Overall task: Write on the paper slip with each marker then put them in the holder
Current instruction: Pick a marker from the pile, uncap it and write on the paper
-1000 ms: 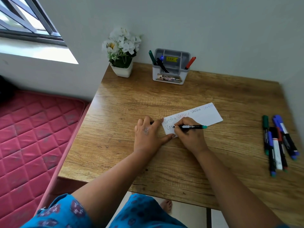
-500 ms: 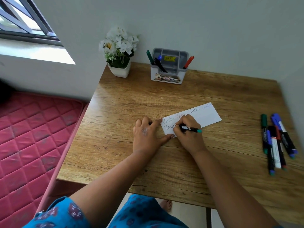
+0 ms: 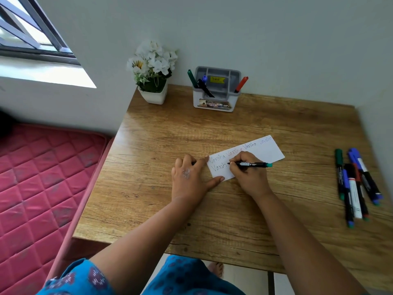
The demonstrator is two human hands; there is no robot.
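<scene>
A white paper slip [image 3: 265, 151] with several handwritten words lies mid-table. My right hand [image 3: 248, 175] grips a black marker with a green end [image 3: 254, 164], its tip on the slip's lower line. My left hand [image 3: 190, 177] lies flat, with index fingertip and thumb pressing the slip's left end. A grey and white holder [image 3: 215, 102] stands at the back with a green marker [image 3: 192, 78], a blue and a black one at its left and a red marker [image 3: 241, 83] at its right. Several loose markers [image 3: 355, 184] lie at the table's right.
A white pot of white flowers [image 3: 153, 75] stands at the table's back left corner. The wooden table [image 3: 161, 133] meets walls behind and to the right. A pink quilted mattress [image 3: 38, 184] lies lower on the left, under a window.
My right hand has moved the marker slightly to the right along the lower line, adding letters. The left hand stays on the slip.
</scene>
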